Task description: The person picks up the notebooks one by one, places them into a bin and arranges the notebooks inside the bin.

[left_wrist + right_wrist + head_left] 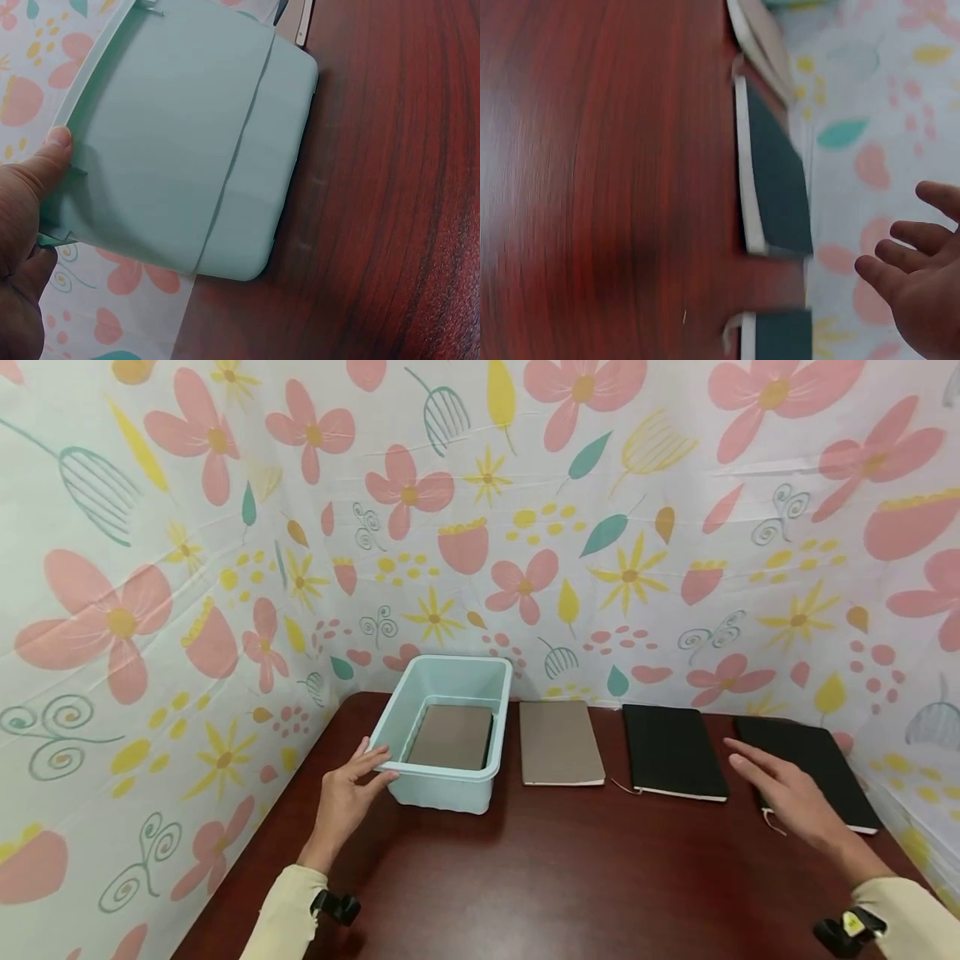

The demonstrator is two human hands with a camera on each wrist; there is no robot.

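Observation:
A light blue-green plastic bin (442, 785) stands at the table's back left with a taupe notebook (452, 735) lying inside, a dark edge showing beneath it. My left hand (348, 802) pinches the bin's near left corner rim; in the left wrist view the thumb (56, 146) lies against the outer side of the rim. To the right of the bin lie a taupe notebook (561, 743), a black notebook (673, 752) and another black notebook (813, 768). My right hand (787, 793) hovers above the rightmost one with fingers extended, holding nothing.
The dark red-brown wooden table (570, 877) meets a floral cloth (525, 527) hanging at the back and sides. Thin ribbon bookmarks (625, 787) stick out from the black notebooks. Each wrist wears a small black device (335, 907).

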